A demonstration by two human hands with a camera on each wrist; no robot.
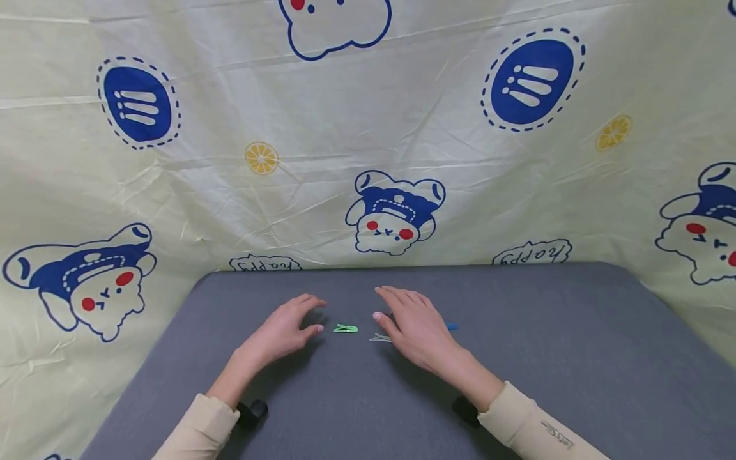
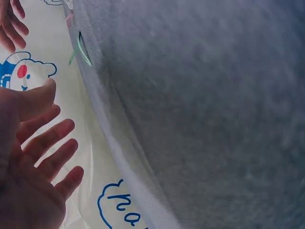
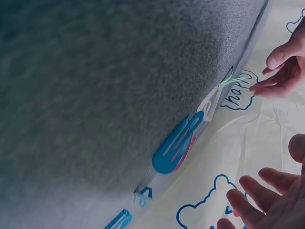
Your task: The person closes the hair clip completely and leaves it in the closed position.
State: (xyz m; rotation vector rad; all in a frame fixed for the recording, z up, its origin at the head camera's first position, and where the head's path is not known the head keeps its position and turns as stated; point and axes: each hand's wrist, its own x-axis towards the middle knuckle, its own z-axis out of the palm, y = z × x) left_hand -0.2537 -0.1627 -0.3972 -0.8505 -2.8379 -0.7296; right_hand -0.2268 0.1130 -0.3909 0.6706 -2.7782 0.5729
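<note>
Several snap hair clips lie on the grey table. A green hair clip (image 1: 345, 329) sits between the two hands in the head view, and a white hair clip (image 1: 380, 338) lies partly covered by the right hand. My left hand (image 1: 287, 327) hovers left of the green clip, fingers spread and holding nothing. My right hand (image 1: 416, 332) is over the clips with its fingers extended, its palm bare in the right wrist view. That view also shows a large blue hair clip (image 3: 167, 155), a pink hair clip (image 3: 185, 157) partly behind it, and lighter blue clips (image 3: 120, 219).
The grey table (image 1: 345, 409) has a rounded far edge. Behind it hangs a pale cloth (image 1: 322, 121) printed with blue cartoon bears and orange slices. Black straps with dark blocks are on both wrists, below beige sleeves (image 1: 198, 425).
</note>
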